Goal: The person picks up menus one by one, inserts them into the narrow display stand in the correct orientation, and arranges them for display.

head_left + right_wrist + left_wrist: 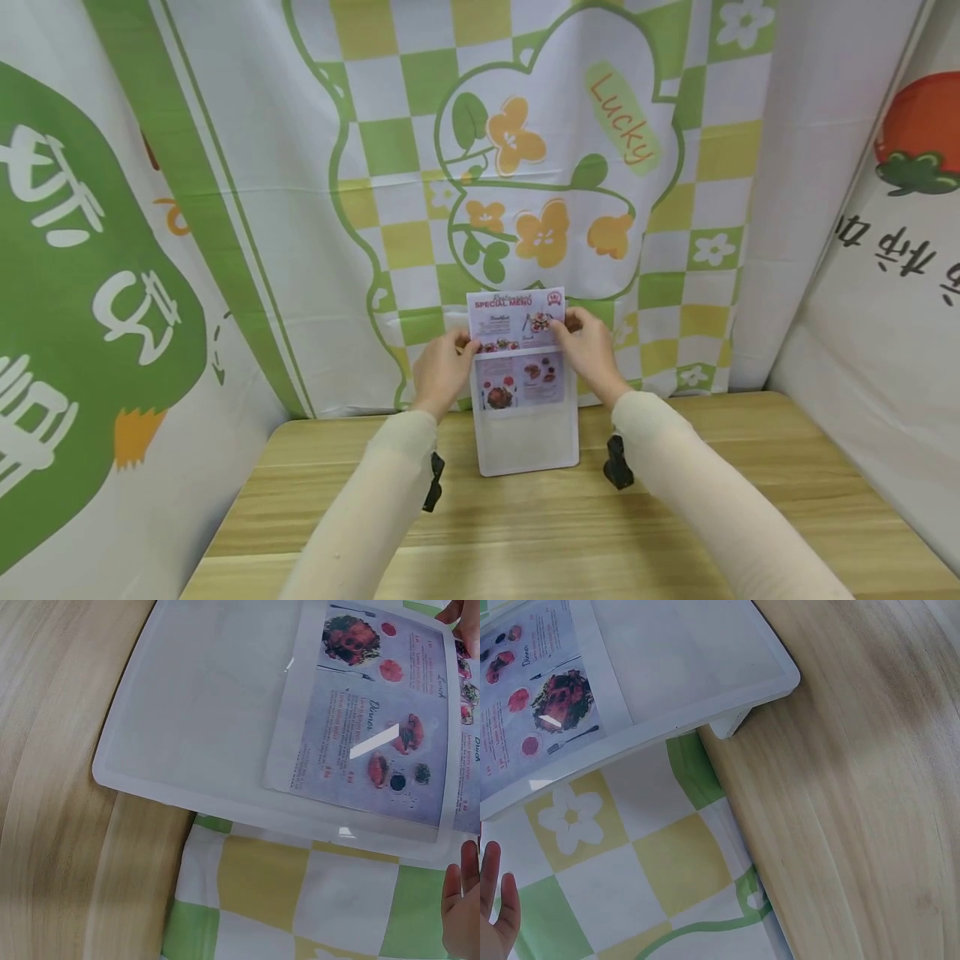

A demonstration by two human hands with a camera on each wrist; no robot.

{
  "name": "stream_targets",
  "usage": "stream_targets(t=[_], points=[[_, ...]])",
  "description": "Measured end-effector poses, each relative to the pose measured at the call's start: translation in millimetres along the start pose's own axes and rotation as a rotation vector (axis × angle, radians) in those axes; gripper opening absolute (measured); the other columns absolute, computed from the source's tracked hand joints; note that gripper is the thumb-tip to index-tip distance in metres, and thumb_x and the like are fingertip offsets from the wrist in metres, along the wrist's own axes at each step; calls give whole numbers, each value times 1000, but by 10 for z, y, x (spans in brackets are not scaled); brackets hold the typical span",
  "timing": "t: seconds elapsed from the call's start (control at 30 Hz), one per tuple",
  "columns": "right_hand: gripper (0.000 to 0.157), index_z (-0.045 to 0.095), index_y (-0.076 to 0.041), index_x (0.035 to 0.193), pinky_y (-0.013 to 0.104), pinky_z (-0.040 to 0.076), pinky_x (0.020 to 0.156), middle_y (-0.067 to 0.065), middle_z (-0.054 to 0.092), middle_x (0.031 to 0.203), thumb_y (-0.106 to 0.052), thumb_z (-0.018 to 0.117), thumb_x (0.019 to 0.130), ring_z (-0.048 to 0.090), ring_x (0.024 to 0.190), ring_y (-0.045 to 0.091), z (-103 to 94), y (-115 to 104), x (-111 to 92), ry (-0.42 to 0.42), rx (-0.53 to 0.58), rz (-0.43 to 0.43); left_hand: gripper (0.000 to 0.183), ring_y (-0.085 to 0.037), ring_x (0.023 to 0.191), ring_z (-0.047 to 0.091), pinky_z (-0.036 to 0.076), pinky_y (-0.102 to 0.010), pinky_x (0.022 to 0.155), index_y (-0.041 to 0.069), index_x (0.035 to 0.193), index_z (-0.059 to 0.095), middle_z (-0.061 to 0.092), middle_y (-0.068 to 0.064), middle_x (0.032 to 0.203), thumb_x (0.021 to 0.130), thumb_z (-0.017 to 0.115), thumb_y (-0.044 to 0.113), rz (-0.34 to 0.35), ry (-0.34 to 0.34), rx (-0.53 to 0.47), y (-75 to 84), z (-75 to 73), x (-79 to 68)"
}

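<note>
A white display frame (527,437) with a clear front stands upright on the table. A printed menu sheet (517,317) sits partly inside it, its lower part behind the clear front and its upper part sticking out above the top edge. My left hand (442,371) pinches the sheet's left edge just above the frame. At the opposite edge, my right hand (592,348) pinches the sheet with thumb and fingers. In the right wrist view the menu sheet (367,712) shows food pictures, and its lower edge lies partway down the frame (195,697).
The wooden table (525,533) carries the frame near its back edge. Behind it hangs a green and yellow checked cloth (420,150) with flowers. Printed white cloths (247,167) close off the sides. Dark wrist devices (618,462) sit under the sleeves.
</note>
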State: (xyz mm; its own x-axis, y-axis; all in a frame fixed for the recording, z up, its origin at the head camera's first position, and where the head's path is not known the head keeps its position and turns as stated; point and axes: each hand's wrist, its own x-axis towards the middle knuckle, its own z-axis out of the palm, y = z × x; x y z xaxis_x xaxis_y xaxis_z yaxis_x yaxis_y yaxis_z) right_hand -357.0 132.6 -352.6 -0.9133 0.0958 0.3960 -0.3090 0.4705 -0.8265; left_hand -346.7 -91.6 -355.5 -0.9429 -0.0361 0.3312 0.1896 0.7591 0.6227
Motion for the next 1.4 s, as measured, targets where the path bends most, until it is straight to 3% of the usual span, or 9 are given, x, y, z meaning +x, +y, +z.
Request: stream_targets(t=[0.27, 0.57, 0.77, 1.03, 1.27, 1.4], points=[[20, 64, 1, 108, 39, 50, 81, 16, 64, 101, -17, 62, 99, 59, 94, 28, -14, 0, -3, 4, -8, 1, 30, -15, 88, 64, 49, -34, 72, 17, 123, 65, 70, 2, 109, 100, 59, 36, 7, 15, -85, 47, -68, 58], [25, 65, 2, 111, 38, 52, 79, 17, 65, 102, -19, 65, 97, 60, 93, 28, -22, 92, -47, -27, -48, 25, 31, -19, 98, 62, 47, -38, 82, 12, 122, 64, 69, -2, 112, 100, 60, 34, -22, 33, -193, 145, -112, 113], [30, 64, 0, 117, 37, 49, 81, 16, 64, 105, -21, 66, 96, 58, 97, 27, -46, 91, -33, -41, -20, 28, 29, -19, 97, 61, 48, -38, 82, 13, 119, 66, 69, -2, 111, 100, 60, 34, -20, 39, -201, 140, -96, 72], [28, 65, 0, 118, 39, 49, 83, 16, 66, 105, -19, 65, 97, 59, 99, 27, -123, -28, 25, -27, 49, -43, 26, -19, 96, 62, 48, -38, 84, 12, 116, 67, 69, -2, 110, 98, 63, 31, -3, 25, -215, 88, -66, 33], [24, 67, -3, 116, 38, 50, 80, 12, 68, 101, -17, 65, 97, 60, 97, 25, -107, -33, 8, -49, 7, -51, 28, -19, 99, 62, 48, -39, 82, 16, 123, 64, 70, -1, 111, 97, 66, 25, 33, 59, -278, 64, -44, 8], [21, 69, -4, 114, 36, 50, 77, 12, 67, 99, -16, 66, 96, 60, 95, 25, -79, 12, -27, -47, -24, -45, 25, -18, 95, 64, 49, -38, 78, 19, 120, 67, 71, 1, 107, 96, 67, 23, 59, 67, -257, 53, -40, 0]])
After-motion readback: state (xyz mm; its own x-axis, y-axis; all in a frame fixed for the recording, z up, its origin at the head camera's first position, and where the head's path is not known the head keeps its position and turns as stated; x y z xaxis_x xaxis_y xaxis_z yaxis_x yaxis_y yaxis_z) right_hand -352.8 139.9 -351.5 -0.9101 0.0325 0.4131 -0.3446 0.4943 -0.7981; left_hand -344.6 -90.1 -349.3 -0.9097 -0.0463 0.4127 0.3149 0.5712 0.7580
